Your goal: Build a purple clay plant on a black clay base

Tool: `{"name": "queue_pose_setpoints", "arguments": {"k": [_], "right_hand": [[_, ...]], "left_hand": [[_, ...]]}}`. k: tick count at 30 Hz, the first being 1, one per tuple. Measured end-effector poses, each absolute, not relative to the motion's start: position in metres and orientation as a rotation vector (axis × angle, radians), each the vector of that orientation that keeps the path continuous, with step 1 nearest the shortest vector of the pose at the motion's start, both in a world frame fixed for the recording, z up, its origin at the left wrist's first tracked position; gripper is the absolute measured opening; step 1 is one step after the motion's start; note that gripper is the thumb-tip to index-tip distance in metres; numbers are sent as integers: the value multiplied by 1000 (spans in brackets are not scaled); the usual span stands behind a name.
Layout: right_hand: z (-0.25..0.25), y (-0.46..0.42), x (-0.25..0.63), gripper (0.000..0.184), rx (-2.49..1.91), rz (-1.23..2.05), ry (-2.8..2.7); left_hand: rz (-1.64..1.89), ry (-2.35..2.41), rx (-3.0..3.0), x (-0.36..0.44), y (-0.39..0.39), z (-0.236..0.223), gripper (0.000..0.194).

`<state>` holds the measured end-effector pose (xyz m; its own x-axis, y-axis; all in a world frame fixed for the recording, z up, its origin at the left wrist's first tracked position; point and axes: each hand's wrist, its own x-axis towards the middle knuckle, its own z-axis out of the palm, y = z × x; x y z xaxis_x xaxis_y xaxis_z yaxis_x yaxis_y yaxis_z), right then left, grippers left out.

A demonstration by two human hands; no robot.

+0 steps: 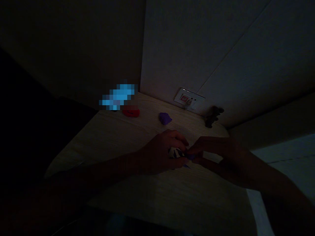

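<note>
In the dim light my left hand (161,149) curls around a small pale object with dark patches (175,153), just above the wooden tabletop. What kind of object it is, I cannot make out, as the fingers hide much of it. My right hand (223,152) pinches a small purple piece (191,156), which looks like modelling clay, against the right end of that object. The fingertips of both hands nearly meet there. A larger purple clay-like lump (164,118) lies on the table beyond my left hand.
A red, rounded item (131,111) sits at the back left, beside a bright blurred-out patch (119,96). Against the wall stands a small dark figurine (213,117). A switch and socket plate (189,98) is set in the wall behind the table (157,193).
</note>
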<state>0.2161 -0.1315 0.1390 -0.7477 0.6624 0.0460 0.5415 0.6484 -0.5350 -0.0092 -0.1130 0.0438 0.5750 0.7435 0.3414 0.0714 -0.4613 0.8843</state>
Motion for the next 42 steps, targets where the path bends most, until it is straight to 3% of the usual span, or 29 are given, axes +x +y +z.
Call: {"name": "queue_pose_setpoints", "arguments": {"k": [19, 42], "right_hand": [[136, -135, 219, 18, -1297, 877, -2412], [138, -136, 215, 15, -1284, 823, -2423]], "left_hand": [[1039, 655, 1868, -5, -111, 36, 15], [1061, 670, 1846, -4, -114, 37, 12]]}}
